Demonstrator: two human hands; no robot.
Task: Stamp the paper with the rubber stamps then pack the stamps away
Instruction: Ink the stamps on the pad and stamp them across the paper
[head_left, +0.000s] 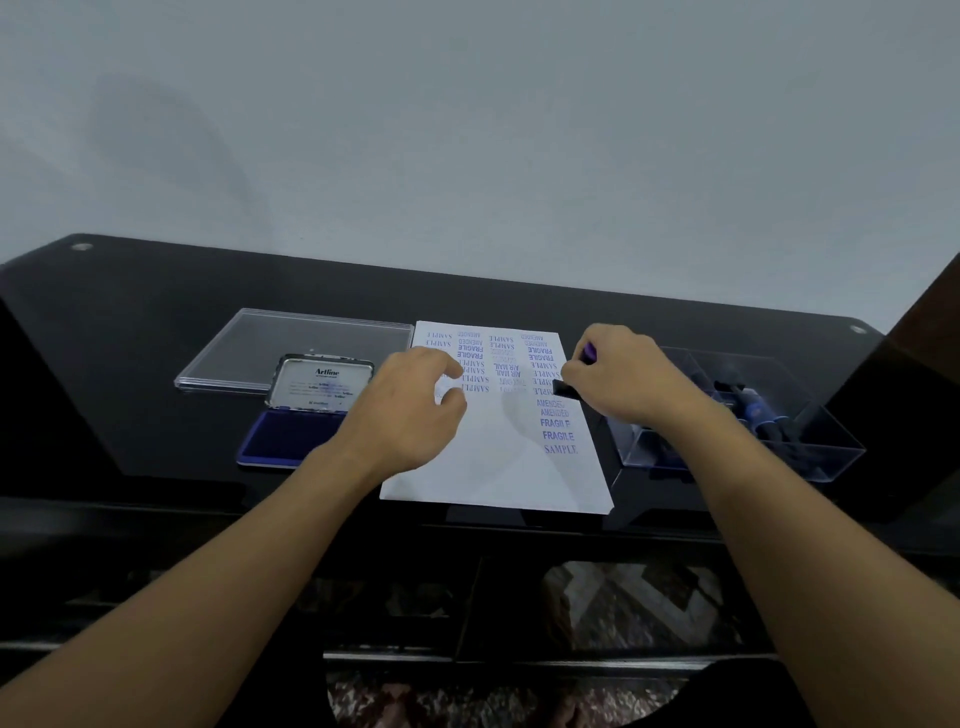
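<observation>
A white sheet of paper (498, 457) lies on the black glass table (156, 322), covered with several blue stamped words. My right hand (621, 371) grips a rubber stamp (569, 388) with a purple handle, its black base down on the paper's right side above the word AMENDED. My left hand (410, 410) hovers with fingers spread over the paper's left edge, holding nothing. An open blue ink pad (291, 439) with its metal lid raised sits to the left. More stamps (758, 413) lie in a clear plastic box (831, 457) on the right.
A clear flat plastic lid (249, 353) lies behind the ink pad. A plain wall stands beyond the table's far edge. A dark object rises at the far right edge (924, 322). Patterned floor shows under the glass near me.
</observation>
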